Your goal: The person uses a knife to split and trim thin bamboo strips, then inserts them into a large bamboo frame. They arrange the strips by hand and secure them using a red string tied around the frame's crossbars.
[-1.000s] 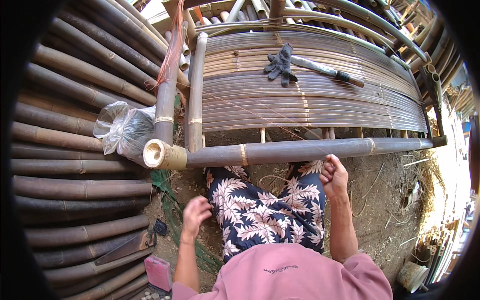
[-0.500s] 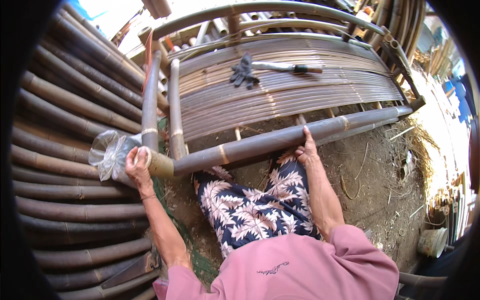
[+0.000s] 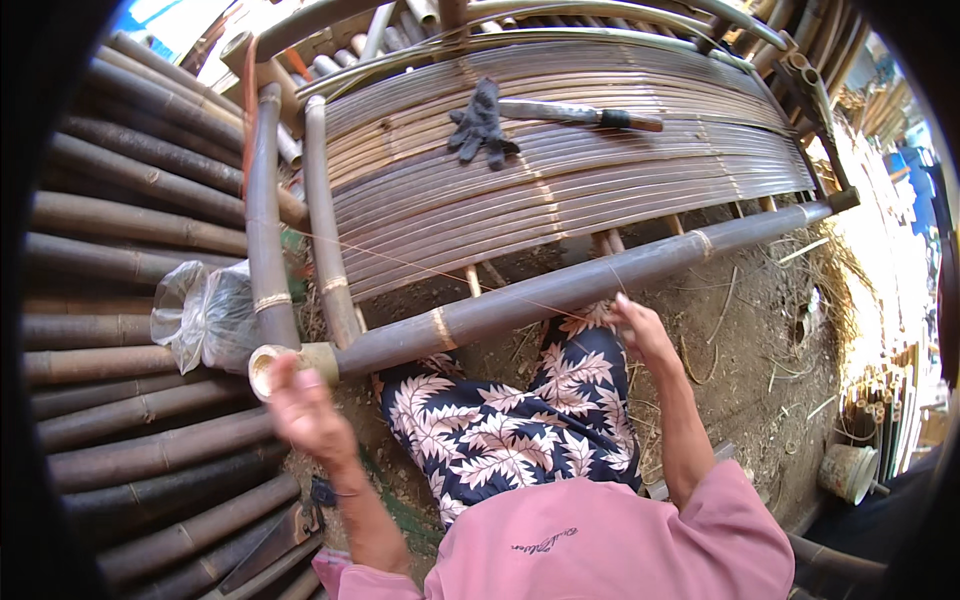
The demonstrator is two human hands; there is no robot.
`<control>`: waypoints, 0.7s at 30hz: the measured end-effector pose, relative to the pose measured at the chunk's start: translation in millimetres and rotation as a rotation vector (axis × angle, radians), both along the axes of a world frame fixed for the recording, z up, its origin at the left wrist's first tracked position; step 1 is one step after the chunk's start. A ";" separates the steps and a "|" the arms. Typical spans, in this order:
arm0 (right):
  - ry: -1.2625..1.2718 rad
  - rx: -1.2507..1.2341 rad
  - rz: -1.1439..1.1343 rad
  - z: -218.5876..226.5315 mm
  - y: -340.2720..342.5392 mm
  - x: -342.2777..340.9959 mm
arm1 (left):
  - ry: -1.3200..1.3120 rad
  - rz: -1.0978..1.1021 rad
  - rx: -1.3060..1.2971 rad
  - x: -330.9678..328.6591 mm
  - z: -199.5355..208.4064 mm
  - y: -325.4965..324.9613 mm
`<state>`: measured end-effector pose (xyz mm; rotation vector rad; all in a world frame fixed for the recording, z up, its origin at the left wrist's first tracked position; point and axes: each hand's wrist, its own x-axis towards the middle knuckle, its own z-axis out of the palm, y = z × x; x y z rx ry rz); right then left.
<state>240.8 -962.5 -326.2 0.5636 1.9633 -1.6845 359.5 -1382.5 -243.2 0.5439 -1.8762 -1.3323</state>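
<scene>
The left hand [image 3: 305, 408] is blurred and sits at 7 o'clock in the view, just below the cut end of the thick bamboo pole [image 3: 560, 292]. I cannot tell if it is clenched or released. The right hand [image 3: 640, 330] is near the centre, toward 4 o'clock, touching the lower side of the same pole; its fingers look curled, pinching a thin string [image 3: 430, 270] that runs up to 10 o'clock over the slatted bamboo panel [image 3: 560, 170]. The pole lies across the person's lap, from 8 o'clock up to 2 o'clock. A dark glove [image 3: 480, 125] and a knife [image 3: 580, 115] rest on the panel at 12 o'clock. A clear plastic bag [image 3: 205, 315] lies at 9 o'clock on stacked bamboo poles [image 3: 120, 240].
</scene>
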 end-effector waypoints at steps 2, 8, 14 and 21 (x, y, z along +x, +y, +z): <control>0.274 0.096 0.353 24.8 -9.1 30.8 | -0.370 -0.424 0.437 -4.0 -25.6 30.0; -0.114 -0.101 0.331 28.8 64.4 92.0 | 0.194 -0.625 1.222 -117.1 -1.1 -22.0; -0.058 0.758 0.279 -88.5 271.4 124.5 | 0.411 -0.267 1.133 -130.7 32.2 -86.3; 0.539 0.274 0.218 56.4 16.9 50.5 | -0.121 -0.364 0.737 -14.1 -20.4 132.0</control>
